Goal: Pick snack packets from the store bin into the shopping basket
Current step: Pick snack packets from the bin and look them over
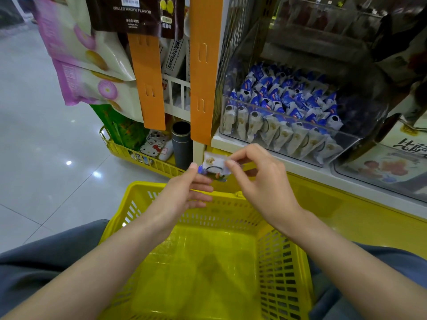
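Your left hand (193, 188) and right hand (261, 179) each pinch one end of a snack packet (215, 168) above the far rim of the basket (284, 262). This appears to be the transfer step: lower the packet inside, release it, then reach to the bin (288, 125).

Your view is lit softly and evenly from above; ceiling lamps show as small white glare spots on the glossy floor (46, 146); the yellow basket (279, 269) glows bright, with a faint grey shadow on its bottom; the clear bin (288, 117) carries pale reflections on its front wall; the shelf (323, 26) above it, at top right, sinks into dim murk; the packet (213, 168) and your fingers (232, 166) are smeared by motion; straight lines bow toward the edges.
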Demonstrator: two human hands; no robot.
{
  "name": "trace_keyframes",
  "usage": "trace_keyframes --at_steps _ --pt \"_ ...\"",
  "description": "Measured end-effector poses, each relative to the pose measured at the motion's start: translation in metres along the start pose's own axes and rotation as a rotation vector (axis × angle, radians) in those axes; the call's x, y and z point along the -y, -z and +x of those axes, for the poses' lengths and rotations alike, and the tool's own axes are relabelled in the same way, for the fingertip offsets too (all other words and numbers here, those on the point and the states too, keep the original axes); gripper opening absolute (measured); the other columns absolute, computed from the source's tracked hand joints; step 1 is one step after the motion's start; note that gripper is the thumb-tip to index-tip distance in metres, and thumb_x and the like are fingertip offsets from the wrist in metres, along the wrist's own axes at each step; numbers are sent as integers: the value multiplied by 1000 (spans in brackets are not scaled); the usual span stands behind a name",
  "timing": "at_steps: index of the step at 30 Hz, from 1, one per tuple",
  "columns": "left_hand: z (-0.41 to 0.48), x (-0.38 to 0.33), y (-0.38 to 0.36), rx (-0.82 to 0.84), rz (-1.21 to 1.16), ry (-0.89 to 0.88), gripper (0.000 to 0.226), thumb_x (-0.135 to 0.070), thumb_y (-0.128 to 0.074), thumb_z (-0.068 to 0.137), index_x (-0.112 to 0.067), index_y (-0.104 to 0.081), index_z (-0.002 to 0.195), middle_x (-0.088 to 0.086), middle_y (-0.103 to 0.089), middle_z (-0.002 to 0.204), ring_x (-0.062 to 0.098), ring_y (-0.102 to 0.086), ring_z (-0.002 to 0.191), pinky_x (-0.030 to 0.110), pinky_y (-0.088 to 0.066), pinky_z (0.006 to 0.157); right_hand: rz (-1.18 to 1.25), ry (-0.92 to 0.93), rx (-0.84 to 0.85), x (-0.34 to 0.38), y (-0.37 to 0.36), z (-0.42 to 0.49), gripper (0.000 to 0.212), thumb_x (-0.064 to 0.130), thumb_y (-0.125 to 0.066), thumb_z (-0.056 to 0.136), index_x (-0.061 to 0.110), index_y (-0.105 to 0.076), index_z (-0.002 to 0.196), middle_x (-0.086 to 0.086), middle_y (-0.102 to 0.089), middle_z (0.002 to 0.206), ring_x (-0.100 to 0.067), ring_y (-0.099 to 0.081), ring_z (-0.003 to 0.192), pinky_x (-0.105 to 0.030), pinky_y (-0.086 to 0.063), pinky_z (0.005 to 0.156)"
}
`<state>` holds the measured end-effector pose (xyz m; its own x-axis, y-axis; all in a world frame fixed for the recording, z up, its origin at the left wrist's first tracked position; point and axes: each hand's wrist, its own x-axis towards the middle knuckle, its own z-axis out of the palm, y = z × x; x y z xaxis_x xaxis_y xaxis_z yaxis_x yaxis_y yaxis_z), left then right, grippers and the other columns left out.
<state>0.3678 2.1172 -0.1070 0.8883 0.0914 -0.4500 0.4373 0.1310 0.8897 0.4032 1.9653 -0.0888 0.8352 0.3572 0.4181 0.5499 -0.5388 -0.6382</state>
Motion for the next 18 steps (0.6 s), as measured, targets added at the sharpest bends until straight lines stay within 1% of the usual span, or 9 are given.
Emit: trace_keyframes --at_steps 2,3,5,7,9,12,14,16,18 --pt "0 -2 2 80 -153 49 51 -47 -28 96 -12 -65 98 11 -67 95 22 -64 80 29 -51 69 -65 129 93 2 -2 -4 7 17 -60 88 11 -63 88 -1 -60 89 -14 -58 85 -33 -49 73" --pt "1 -1 3 100 -215 33 48 -47 -31 95 -14 -66 103 10 -69 96 21 -65 81 30 -51 69 -128 207 136 3 -3 -6 8 18 -61 88 10 -64 88 -2 -61 91 -18 -58 87 -34 -48 72" --pt "1 0 4 104 -287 -23 34 -38 -41 94 -17 -66 105 6 -71 97 15 -66 79 28 -51 71 -251 337 192 3 -4 -9 12 21 -60 87 11 -65 89 -2 -61 92 -22 -57 87 -33 -48 67" --pt "2 1 6 78 -263 -94 26 -25 -48 93 -12 -66 105 7 -71 99 11 -65 82 26 -52 74 -251 354 221 4 -5 -9 12 22 -61 87 12 -66 92 -1 -61 95 -20 -56 89 -30 -46 69" --pt "3 2 6 55 -214 -164 23 -19 -49 93 -11 -66 106 5 -72 100 13 -66 87 25 -52 75 -102 157 210 7 -7 -10 15 24 -59 89 15 -61 100 2 -58 99 -11 -55 93 -25 -45 77" --pt "2 3 5 65 -179 -199 22 -19 -49 93 -15 -66 106 1 -73 100 14 -68 93 25 -54 76 190 -267 156 11 -10 -6 23 23 -55 91 21 -47 113 6 -54 107 -2 -54 93 -13 -45 78" --pt "2 3 4 116 -146 -194 22 -21 -49 93 -17 -66 107 2 -73 101 16 -67 96 27 -53 79 488 -505 203 10 -11 -3 26 18 -51 94 15 -48 119 0 -59 114 -9 -59 102 -19 -49 83" --pt "1 5 2 129 -71 -215 22 -24 -51 93 -19 -65 110 2 -71 103 18 -66 98 29 -51 84 714 -636 244 11 -9 -2 26 13 -47 95 9 -53 120 -7 -64 114 -16 -63 102 -30 -52 85" --pt "2 7 1 -18 108 -333 24 -24 -58 89 -20 -58 113 -2 -66 104 13 -62 93 16 -49 78 766 -662 233 12 -8 -3 24 11 -49 94 5 -56 116 -9 -67 110 -17 -65 93 -32 -54 81"
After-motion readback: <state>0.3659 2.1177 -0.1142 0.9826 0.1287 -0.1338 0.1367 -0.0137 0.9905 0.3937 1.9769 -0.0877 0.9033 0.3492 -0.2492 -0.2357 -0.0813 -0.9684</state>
